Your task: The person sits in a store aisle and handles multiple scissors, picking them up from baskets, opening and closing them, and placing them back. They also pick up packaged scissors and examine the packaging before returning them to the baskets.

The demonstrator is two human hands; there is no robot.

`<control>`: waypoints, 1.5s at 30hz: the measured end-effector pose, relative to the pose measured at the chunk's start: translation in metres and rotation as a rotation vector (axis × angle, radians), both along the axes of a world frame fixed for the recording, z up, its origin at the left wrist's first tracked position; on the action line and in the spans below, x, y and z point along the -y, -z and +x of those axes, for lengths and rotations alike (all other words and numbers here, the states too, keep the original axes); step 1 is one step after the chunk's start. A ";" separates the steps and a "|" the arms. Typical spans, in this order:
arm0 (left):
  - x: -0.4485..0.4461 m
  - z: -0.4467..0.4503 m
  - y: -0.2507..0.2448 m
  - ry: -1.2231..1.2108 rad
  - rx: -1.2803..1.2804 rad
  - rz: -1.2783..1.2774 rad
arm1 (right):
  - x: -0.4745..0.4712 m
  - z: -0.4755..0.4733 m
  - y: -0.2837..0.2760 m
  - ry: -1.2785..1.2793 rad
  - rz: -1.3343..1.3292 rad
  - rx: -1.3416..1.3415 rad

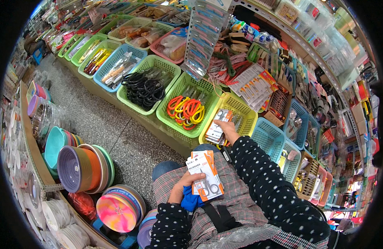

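My left hand [185, 184] holds several carded scissors packs [207, 177] over the plaid apron, thumb across the front card. A blue cloth [190, 200] hangs at that hand's wrist. My right hand [227, 130] reaches into a yellow basket [251, 123], its fingers on a stack of carded scissors [217, 128]. Whether the fingers grip the cards or only rest on them is unclear. Next to it, a green basket [166, 117] holds scissors with orange and yellow handles [185, 110]. Farther left, black-handled scissors [144, 88] fill another green basket.
A blue basket [266, 135] stands right of the yellow one. Packaged goods hang on a perforated metal post [189, 39] above the baskets. Stacked coloured bowls [82, 168] and round plates [118, 211] stand at lower left, beside the speckled floor [138, 146].
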State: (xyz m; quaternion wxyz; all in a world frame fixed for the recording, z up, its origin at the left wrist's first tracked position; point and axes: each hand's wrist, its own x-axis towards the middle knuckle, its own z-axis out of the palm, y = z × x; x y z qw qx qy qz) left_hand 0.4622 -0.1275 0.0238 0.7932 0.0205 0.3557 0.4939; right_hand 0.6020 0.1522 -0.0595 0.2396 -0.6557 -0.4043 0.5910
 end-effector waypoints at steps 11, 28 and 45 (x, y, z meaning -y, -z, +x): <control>0.000 -0.001 0.001 -0.006 0.032 0.004 | -0.004 0.009 0.007 -0.023 0.034 0.139; 0.002 0.001 0.003 -0.045 0.082 0.072 | 0.025 0.031 -0.086 -0.165 -0.266 -0.137; 0.001 0.003 0.001 -0.048 0.124 0.075 | 0.150 0.044 -0.183 -0.819 -0.184 0.042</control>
